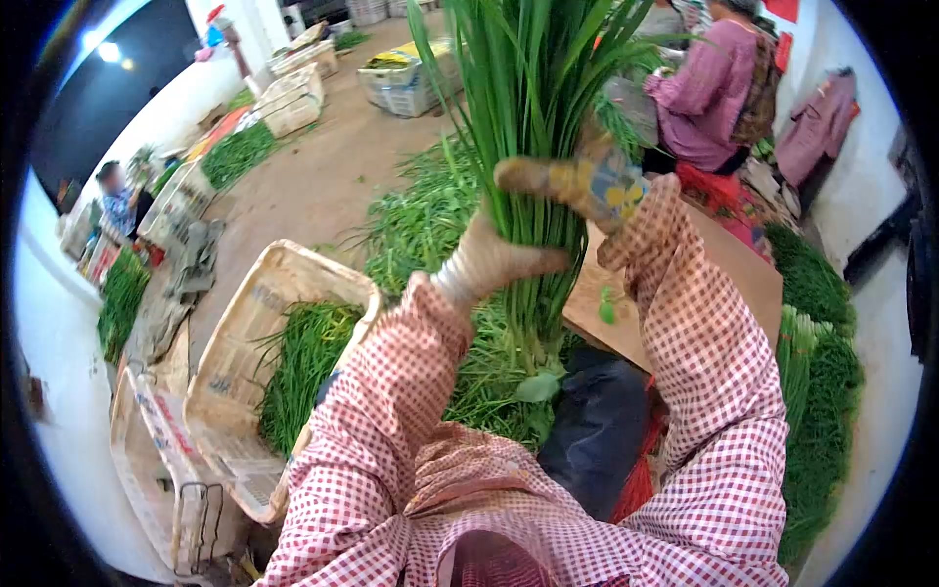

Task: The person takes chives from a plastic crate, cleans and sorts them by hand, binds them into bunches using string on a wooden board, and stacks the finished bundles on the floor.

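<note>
In front of me, a tall bunch of Chinese chives (538, 88) is held upright, its long flat green leaves fanning out at the top and pale stem ends pointing down. My left hand (499, 259), in a whitish glove, is closed around the lower part of the bunch. Slightly higher, my right hand (587, 186), in a stained glove with yellow and blue patches, grips it from the other side. Loose chives (421, 215) lie in a heap behind and beneath the bunch. A round green leaf (538, 386) shows by the stem ends.
A white plastic crate (220, 391) with chives inside stands at my left. To the right are a brown board (724, 259) and stacked chives (817, 421). A person in a pink top (709, 88) sits at upper right; another person (119, 205) is far left. More crates (293, 103) stand behind.
</note>
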A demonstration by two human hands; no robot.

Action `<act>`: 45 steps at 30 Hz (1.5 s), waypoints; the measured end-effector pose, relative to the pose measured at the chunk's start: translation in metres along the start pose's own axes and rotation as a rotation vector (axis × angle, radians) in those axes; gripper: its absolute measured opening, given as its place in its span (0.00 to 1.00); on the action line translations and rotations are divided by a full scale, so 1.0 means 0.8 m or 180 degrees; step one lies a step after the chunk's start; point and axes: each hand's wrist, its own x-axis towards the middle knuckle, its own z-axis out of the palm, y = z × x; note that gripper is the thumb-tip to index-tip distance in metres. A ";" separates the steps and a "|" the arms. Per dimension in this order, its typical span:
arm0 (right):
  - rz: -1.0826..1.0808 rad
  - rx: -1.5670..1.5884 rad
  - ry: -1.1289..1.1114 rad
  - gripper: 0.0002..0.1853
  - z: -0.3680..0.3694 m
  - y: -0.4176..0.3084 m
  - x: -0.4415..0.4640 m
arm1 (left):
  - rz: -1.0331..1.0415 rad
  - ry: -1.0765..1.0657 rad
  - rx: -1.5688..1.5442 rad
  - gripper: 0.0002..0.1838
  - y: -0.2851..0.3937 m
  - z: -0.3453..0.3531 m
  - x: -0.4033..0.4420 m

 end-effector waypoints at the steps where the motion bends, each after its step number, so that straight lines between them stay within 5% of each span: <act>1: -0.0082 0.0171 0.0164 0.59 -0.011 -0.003 -0.002 | 0.0125 -0.0195 0.0254 0.45 0.004 0.008 0.023; 5: -0.0462 0.1016 0.0853 0.50 -0.052 0.020 -0.013 | -0.0198 -0.0799 0.0145 0.46 0.005 0.034 0.087; 7: -0.0763 0.1632 0.1281 0.46 -0.062 0.049 -0.020 | 0.0242 -0.0589 0.0558 0.47 -0.035 0.042 0.107; 9: -0.1296 0.2278 0.1793 0.42 -0.057 0.075 -0.017 | -0.1538 -0.1169 -0.3924 0.42 -0.096 0.059 0.149; 13: -0.3470 0.4304 0.3978 0.36 0.002 0.116 0.033 | 0.0985 -0.1216 0.1217 0.31 -0.105 0.066 0.139; 14: -0.3141 0.4896 0.3956 0.35 -0.001 0.126 0.029 | -0.0422 -0.0433 -0.0956 0.28 -0.074 0.081 0.139; 15: -0.3144 0.4888 0.3985 0.35 -0.029 0.129 0.006 | -0.0530 -0.0502 -0.0164 0.27 -0.062 0.073 0.131; 16: -0.1844 0.2474 0.2700 0.34 -0.077 0.138 -0.030 | -0.0622 -0.0613 0.0684 0.27 -0.052 0.064 0.123; 17: -0.1044 0.1456 0.2042 0.34 -0.091 0.141 -0.033 | -0.0701 -0.0753 0.1474 0.28 -0.041 0.055 0.114; 18: -0.0523 0.0223 0.1275 0.33 -0.104 0.142 -0.035 | -0.0074 -0.0515 0.2019 0.26 -0.021 0.042 0.089; 19: -0.0598 0.1515 0.0709 0.28 -0.109 0.142 -0.021 | 0.0573 -0.0277 0.2551 0.24 -0.007 0.028 0.068; 21: -0.0719 0.4013 -0.0551 0.20 -0.117 0.135 -0.001 | 0.0169 0.0072 0.2227 0.21 0.011 -0.001 0.030; 22: -0.0835 0.3842 -0.0617 0.19 -0.115 0.119 0.005 | -0.0966 -0.0011 0.2208 0.23 0.040 -0.009 0.017; 23: -0.0846 0.3850 -0.0620 0.19 -0.102 0.109 0.005 | -0.1248 -0.0046 0.2066 0.23 0.046 -0.014 -0.005; 24: -0.0789 0.1470 0.0727 0.20 -0.081 0.103 -0.002 | -0.1292 -0.0049 0.1866 0.24 0.041 -0.017 -0.028; 26: -0.0657 -0.0986 0.1920 0.21 -0.007 0.108 -0.013 | -0.0977 0.0252 0.1085 0.26 0.000 -0.016 -0.067; 27: -0.1078 -0.1279 0.2411 0.19 0.054 0.138 -0.018 | -0.0958 0.0463 0.0453 0.27 -0.024 -0.019 -0.079; 30: -0.1559 -0.1918 0.0962 0.18 0.123 0.158 -0.097 | -0.1286 0.0634 -0.1681 0.29 -0.075 -0.041 -0.111; 32: -0.1269 -0.2098 0.0057 0.20 0.165 0.142 -0.161 | -0.1642 0.0394 -0.2958 0.31 -0.094 -0.059 -0.143; 34: -0.0967 -0.1755 -0.0808 0.23 0.161 0.124 -0.193 | -0.1666 0.0280 -0.5260 0.33 -0.128 -0.073 -0.190; 35: -0.0858 -0.1277 -0.1264 0.24 0.147 0.116 -0.210 | -0.2527 0.0231 -0.2201 0.35 -0.074 -0.074 -0.179; 36: -0.0276 -0.0624 -0.1952 0.24 0.128 0.119 -0.214 | -0.2546 0.0686 -0.2231 0.33 -0.090 -0.082 -0.196; 37: -0.0200 -0.0985 -0.1575 0.21 0.107 0.130 -0.223 | -0.2180 0.0153 -0.1832 0.24 -0.124 -0.116 -0.206; 39: 0.0419 -0.1792 -0.0361 0.19 0.037 0.140 -0.219 | -0.2422 0.0153 -0.1903 0.23 -0.151 -0.148 -0.229; 43: 0.2558 -0.0794 0.0925 0.26 -0.125 0.320 -0.248 | -0.2200 0.0173 -0.1061 0.29 -0.074 -0.144 -0.230; 45: 0.2752 -0.0356 0.1584 0.29 -0.122 0.322 -0.238 | -0.1780 0.0308 -0.1038 0.33 -0.088 -0.166 -0.258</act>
